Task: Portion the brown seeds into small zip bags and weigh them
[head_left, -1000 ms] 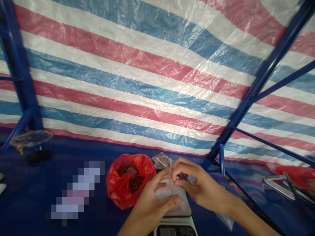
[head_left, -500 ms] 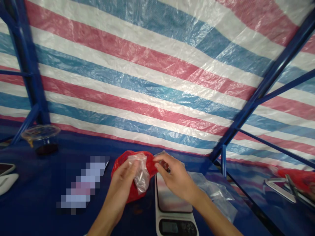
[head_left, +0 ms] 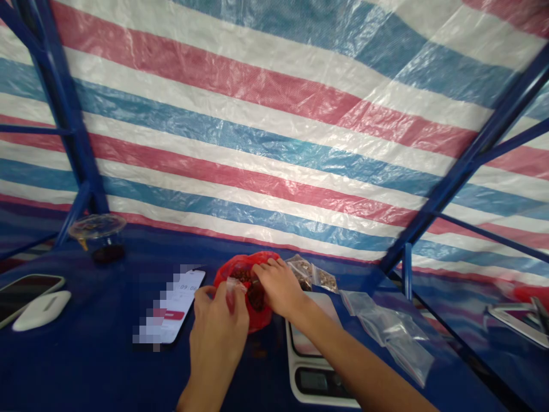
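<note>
A red plastic bag (head_left: pixel 257 321) stands with its mouth spread, showing small dark brown dried pieces (head_left: pixel 256 296) inside. My left hand (head_left: pixel 221 320) is closed on a small clear zip bag (head_left: pixel 235 284) at the left side of that mouth. Over the right rim of the red bag, my right hand (head_left: pixel 278 286) has its fingers curled, the fingertips partly hidden. Under my right forearm lies a white kitchen scale (head_left: pixel 300 372) with a metal plate; the arm covers part of it.
Filled clear bags (head_left: pixel 315 272) lie behind the scale, and flat zip bags (head_left: pixel 390 326) to its right. A lit phone (head_left: pixel 182 303), another phone (head_left: pixel 26 294), a white earbud case (head_left: pixel 42 311) and a plastic cup (head_left: pixel 100 237) stand left. Blue posts (head_left: pixel 454 183) and striped sheeting surround the table.
My right hand has moved left onto the red bag, whose mouth is now wider with its contents showing. My left hand still holds the zip bag, now lower. The view has shifted.
</note>
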`<state>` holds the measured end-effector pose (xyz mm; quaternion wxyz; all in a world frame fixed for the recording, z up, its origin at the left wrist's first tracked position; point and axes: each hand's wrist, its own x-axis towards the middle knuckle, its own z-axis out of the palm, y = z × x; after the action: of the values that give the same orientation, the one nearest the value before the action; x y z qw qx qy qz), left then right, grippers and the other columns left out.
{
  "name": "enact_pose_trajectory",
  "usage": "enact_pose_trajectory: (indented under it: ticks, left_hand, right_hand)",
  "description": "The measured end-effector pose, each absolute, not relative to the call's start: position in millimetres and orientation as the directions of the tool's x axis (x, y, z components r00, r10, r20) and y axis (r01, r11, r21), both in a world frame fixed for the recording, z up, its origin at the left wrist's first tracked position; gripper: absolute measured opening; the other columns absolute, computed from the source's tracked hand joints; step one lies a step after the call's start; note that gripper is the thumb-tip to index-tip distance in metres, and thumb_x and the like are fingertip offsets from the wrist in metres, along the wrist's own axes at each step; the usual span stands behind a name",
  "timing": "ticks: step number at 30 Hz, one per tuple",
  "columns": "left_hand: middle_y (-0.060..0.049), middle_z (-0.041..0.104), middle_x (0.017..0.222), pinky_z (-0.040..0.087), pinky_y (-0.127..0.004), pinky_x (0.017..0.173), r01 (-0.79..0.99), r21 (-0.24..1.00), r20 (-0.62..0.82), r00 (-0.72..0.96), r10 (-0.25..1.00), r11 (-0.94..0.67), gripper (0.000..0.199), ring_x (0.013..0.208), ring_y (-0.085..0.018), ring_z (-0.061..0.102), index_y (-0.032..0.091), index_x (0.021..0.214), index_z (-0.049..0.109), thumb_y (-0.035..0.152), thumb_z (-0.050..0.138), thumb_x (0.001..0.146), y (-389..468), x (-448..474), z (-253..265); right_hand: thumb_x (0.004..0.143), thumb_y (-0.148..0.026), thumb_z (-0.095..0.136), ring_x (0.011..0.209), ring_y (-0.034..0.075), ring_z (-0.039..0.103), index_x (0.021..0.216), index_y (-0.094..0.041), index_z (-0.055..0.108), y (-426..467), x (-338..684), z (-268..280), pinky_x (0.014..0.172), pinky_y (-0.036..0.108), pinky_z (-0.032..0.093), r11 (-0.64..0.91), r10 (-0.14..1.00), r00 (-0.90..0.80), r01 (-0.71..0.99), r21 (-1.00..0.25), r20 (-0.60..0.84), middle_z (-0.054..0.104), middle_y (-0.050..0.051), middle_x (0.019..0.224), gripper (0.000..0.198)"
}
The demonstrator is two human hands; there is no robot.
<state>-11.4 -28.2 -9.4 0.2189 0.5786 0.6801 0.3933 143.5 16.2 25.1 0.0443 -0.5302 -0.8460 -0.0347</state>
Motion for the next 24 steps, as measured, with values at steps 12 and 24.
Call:
enact_pose_trajectory:
  ticks: [12,24]
  left_hand:
    - [-0.005,0.076,0.079,0.051,-0.035,0.075,-0.288,0.956,-0.12,-0.216,0.969,0.054,0.038,0.077,-0.024,0.068,0.016,0.086,0.075,0.048,0.068,0.067,12.0,-5.2,-20.6]
    - [0.003,0.061,0.069,0.048,-0.027,0.061,-0.482,0.876,-0.107,-0.244,0.964,-0.025,0.025,0.059,-0.013,0.056,0.018,0.077,0.059,0.04,0.067,0.069,9.6,-0.5,-8.6]
  right_hand:
    - [0.07,0.006,0.056,0.116,0.024,0.071,0.116,-0.017,0.073,12.8,157.2,17.9,0.096,0.029,0.051,0.442,0.896,-0.436,0.855,-0.27,0.084,0.074,0.011,0.128,0.054]
    - [0.068,0.003,0.063,0.088,0.022,0.078,0.098,-0.019,0.078,6.1,144.7,-2.1,0.076,0.028,0.059,0.256,0.955,-0.282,0.629,-0.734,0.092,0.082,0.005,0.097,0.04]
